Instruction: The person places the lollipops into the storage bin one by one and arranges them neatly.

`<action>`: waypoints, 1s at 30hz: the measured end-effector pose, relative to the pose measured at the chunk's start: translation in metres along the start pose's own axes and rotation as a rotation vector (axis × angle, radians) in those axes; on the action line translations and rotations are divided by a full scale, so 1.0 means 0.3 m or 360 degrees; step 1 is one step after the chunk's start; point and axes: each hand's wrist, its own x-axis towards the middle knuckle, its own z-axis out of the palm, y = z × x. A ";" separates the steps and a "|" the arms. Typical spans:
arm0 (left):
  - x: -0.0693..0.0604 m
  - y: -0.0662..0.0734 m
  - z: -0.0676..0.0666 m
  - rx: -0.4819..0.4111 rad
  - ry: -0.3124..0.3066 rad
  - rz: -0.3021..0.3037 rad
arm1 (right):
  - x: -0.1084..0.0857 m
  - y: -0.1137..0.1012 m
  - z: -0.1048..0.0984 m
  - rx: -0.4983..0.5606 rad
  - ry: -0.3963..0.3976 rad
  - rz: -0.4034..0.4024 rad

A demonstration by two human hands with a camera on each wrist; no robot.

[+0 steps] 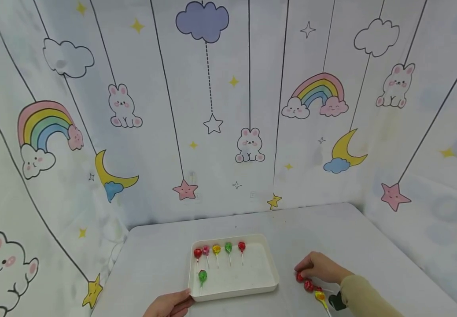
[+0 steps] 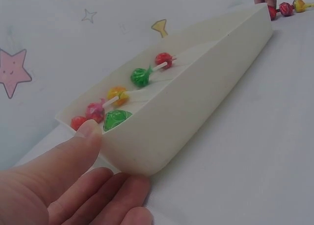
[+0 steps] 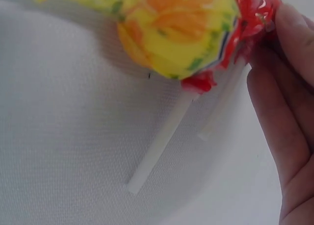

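At the tray's front left corner, my left hand (image 1: 169,305) holds the white tray (image 1: 234,290), thumb on the rim and fingers under the corner in the left wrist view. Wrapped lollipops lie inside: along the back a red one (image 1: 198,253), a pink one (image 1: 206,250), a yellow one (image 1: 216,250), a green one (image 1: 228,247) and another red one (image 1: 241,246); nearer the front, a second green one (image 1: 202,276). To the tray's right, my right hand (image 1: 323,267) pinches a red lollipop (image 1: 300,277); its stick is mostly hidden.
Close to the right hand lie a second red lollipop (image 1: 308,285) and a yellow lollipop (image 1: 321,296) on the white tabletop (image 1: 153,259). A dark object (image 1: 336,302) shows at the right wrist. Behind the table stands a patterned backdrop (image 1: 220,167).
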 end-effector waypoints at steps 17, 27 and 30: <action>-0.008 0.012 0.004 0.0019 0.0002 -0.0010 | 0.012 -0.024 0.004 -0.0070 0.0088 0.0173; 0.005 -0.001 0.003 0.0029 0.0003 -0.0022 | 0.030 -0.083 -0.072 0.0094 0.0208 -0.0082; 0.006 0.000 0.001 0.0012 0.0020 -0.0018 | 0.066 -0.137 -0.085 0.0123 0.0254 -0.0126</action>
